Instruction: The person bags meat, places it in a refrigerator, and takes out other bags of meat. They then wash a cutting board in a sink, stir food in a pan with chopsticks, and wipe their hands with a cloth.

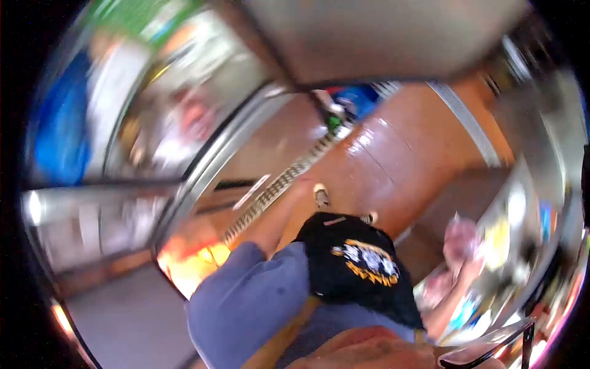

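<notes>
At the right, my right hand point(471, 269) is closed on a clear plastic bag point(461, 238) with pinkish contents, held up beside a pale counter. Below that hand lies another pinkish bag point(437, 286). On the left, my bare forearm point(276, 224) comes out of a blue-grey sleeve and blurs into the brown floor. My left hand cannot be made out, nor what it may touch. Nearest to that arm is a metal-edged compartment point(230, 138) holding a blurred pinkish item point(195, 114) and whitish wrapping.
A grey panel point(393, 37) spans the top. A drain grating point(279, 184) crosses the brown floor point(381, 147), leading to a blue item point(356, 101) and a green one point(334, 123). Blue plastic point(61, 123) hangs far left. An orange-yellow glow point(196, 261) shows lower left.
</notes>
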`<state>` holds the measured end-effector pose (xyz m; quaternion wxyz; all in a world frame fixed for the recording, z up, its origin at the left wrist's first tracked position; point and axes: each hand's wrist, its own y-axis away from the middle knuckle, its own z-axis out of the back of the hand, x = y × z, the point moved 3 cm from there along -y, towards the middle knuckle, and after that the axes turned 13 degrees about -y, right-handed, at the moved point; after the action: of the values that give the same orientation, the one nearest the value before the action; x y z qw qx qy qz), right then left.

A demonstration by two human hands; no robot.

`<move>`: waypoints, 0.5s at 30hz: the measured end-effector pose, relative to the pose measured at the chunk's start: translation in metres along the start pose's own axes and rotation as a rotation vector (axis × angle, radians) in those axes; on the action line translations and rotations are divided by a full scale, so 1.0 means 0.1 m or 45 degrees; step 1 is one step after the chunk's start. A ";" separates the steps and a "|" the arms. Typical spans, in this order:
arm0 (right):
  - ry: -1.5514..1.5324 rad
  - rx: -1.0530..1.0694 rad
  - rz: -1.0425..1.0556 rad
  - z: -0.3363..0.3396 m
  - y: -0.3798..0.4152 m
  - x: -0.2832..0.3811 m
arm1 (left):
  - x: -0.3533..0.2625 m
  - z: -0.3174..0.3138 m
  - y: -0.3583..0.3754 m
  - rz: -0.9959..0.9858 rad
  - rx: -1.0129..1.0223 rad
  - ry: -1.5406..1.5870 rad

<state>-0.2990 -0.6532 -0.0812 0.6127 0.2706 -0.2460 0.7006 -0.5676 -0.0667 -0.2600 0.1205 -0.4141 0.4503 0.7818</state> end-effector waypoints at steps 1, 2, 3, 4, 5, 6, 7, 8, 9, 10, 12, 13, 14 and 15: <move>-0.103 -0.058 0.225 -0.17 -0.04 0.23 | 0.16 -0.11 -0.17 -0.080 0.138 -0.161; -0.127 0.055 0.421 -0.31 -0.14 0.60 | -0.25 -0.33 0.03 -0.054 0.207 0.069; -0.227 0.255 0.356 -0.48 -0.23 0.91 | -0.69 -0.45 0.19 -0.011 0.300 -0.259; -0.297 0.439 0.264 -0.63 -0.17 1.60 | -0.96 -0.59 0.29 -0.174 0.339 -0.310; -0.366 0.571 0.239 -0.86 -0.24 1.92 | -1.14 -0.71 0.37 -0.341 0.378 -0.372; -0.422 0.684 0.196 -1.20 -0.14 2.36 | -1.18 -0.52 0.45 -0.358 0.368 -0.323; -0.261 0.848 0.370 -1.50 -0.11 2.73 | -1.17 -0.52 0.52 -0.422 0.374 -0.210; -0.108 1.013 0.538 -1.79 -0.12 3.03 | -1.25 -0.47 0.63 -0.483 0.371 -0.110; -0.078 1.120 0.871 -2.21 -0.13 3.20 | -1.28 -0.30 0.71 -0.480 0.356 -0.068; -0.256 1.201 1.076 -2.51 -0.02 3.62 | -1.42 -0.03 0.89 -0.589 0.145 0.115; -0.246 1.243 1.646 -2.79 0.31 4.84 | -1.59 0.52 1.15 -0.631 -0.251 0.390; -0.314 1.282 1.728 -2.91 0.43 5.29 | -1.65 0.82 1.16 -0.634 -0.289 0.553; -0.385 1.306 1.816 -3.02 0.51 5.70 | -1.76 1.08 1.14 -0.723 -0.413 0.635; -0.333 1.267 1.889 -3.12 0.52 6.07 | -1.89 1.32 1.07 -0.866 -0.576 0.692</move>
<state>-0.4373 -0.0079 0.1028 -0.2175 0.3537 -0.0936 0.9049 -0.5805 0.0134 -0.0195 0.1542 -0.7426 0.1234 0.6400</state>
